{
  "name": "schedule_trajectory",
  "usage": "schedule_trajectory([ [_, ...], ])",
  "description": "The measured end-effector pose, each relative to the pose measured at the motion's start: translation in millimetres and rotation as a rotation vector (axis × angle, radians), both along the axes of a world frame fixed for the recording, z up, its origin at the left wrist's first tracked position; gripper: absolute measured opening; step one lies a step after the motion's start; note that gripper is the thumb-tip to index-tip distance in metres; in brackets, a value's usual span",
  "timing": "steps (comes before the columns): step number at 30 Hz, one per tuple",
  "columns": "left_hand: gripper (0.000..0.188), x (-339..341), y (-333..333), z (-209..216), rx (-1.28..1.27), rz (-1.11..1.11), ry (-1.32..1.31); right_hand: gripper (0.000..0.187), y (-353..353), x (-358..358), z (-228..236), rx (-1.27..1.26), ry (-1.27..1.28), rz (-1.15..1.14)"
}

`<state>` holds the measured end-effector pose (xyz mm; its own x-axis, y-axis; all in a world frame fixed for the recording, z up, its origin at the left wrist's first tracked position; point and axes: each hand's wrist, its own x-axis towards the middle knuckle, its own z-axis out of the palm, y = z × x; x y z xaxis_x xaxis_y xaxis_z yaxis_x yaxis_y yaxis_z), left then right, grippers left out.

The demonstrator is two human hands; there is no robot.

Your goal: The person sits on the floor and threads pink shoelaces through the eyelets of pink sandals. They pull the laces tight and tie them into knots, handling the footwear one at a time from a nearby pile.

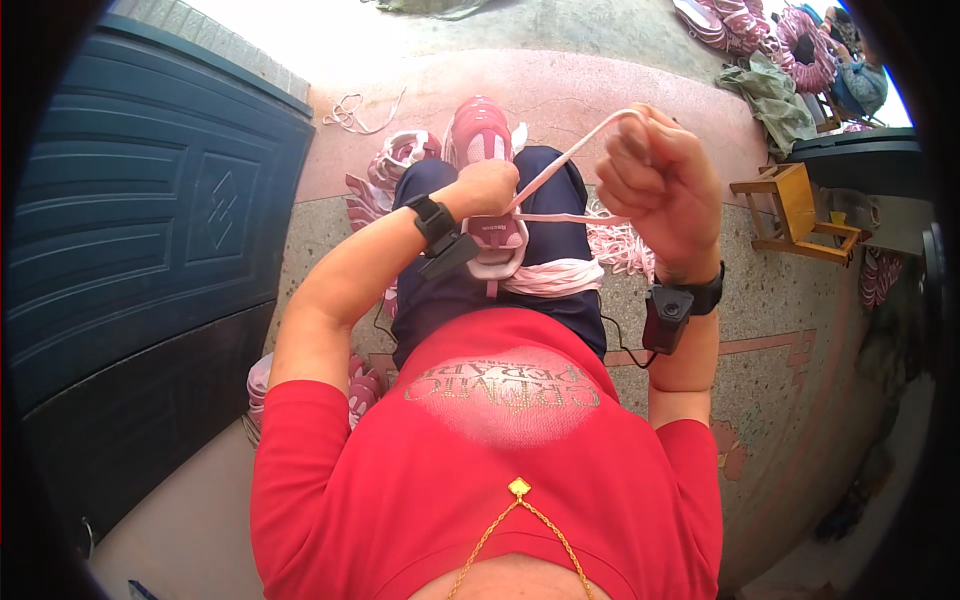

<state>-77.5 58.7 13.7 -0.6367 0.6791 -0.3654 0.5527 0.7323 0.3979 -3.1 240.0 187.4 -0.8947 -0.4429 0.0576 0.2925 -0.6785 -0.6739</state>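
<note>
A pink sneaker (482, 125) lies on my lap between my thighs, its glossy toe pointing away from me. My left hand (488, 188) is closed over its middle, covering most of the lacing area. From beside those fingers a pale pink shoelace (570, 160) runs out to the right in two strands. One strand rises taut to my right hand (655, 175), which is raised and closed in a fist around it. The lower strand reaches the same hand near its heel. A bundle of pale pink laces (555, 277) rests across my right thigh.
More pink shoe parts (400, 155) are piled beyond my left knee. Loose laces (620, 245) heap right of my legs. A blue panelled door (150, 190) stands left, a small wooden stool (795, 200) right. Another person (858, 85) sits far right near pink bundles (800, 50).
</note>
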Motion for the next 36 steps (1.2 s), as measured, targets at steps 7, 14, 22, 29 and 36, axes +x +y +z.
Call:
schedule_trajectory([
  [7, 0.012, 10.1, 3.1, -25.8, 0.253, -0.279, 0.384, 0.023, -22.6, -5.2, -27.3, -0.054, -0.143, 0.02],
  [14, 0.022, -20.6, -9.8, -10.3, 0.488, -0.315, 0.154, 0.024, -51.8, -13.0, -1.9, -0.065, -0.147, 0.131],
  [22, 0.028, -21.0, -7.6, 17.0, 0.466, -0.02, -0.605, 0.023, -47.6, -9.8, 37.6, -0.244, -0.174, 0.14],
  [29, 0.029, -25.1, -20.9, 28.6, 0.438, -0.156, -1.008, 0.025, -19.0, -26.4, 38.8, -0.068, -0.049, 0.208],
  [36, 0.016, -52.1, -93.2, 56.7, 1.175, 0.643, -0.914, 0.028, 37.6, -54.3, -15.8, 0.089, 0.043, -0.393],
])
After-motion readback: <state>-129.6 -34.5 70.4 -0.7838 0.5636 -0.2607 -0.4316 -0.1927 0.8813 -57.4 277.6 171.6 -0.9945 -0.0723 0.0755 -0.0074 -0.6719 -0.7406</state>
